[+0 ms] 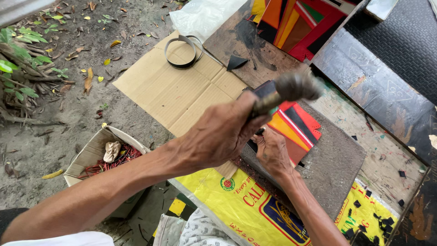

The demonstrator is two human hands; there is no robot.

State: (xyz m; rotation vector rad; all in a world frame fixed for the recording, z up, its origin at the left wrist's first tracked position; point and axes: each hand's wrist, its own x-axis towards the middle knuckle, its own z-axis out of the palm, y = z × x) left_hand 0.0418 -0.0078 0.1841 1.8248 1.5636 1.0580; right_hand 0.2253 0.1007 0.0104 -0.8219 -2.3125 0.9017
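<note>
My left hand [221,132] grips the handle of a hammer [291,87], raised and blurred above the work. Below it my right hand [272,152] rests on a striped piece of red, orange, yellow and black material [298,125] and pinches a small dark tool [260,132] against it; the tool is mostly hidden by my left hand. The striped piece lies on a grey slab [337,164] on the bench.
A flattened cardboard sheet [177,91] with a coiled strap [184,51] lies behind. More coloured strips [300,25] lie at the top, and a yellow printed sack [246,205] covers the near edge. A carton of red scraps [107,159] stands on the dirt at left. Small black offcuts [382,221] dot the right.
</note>
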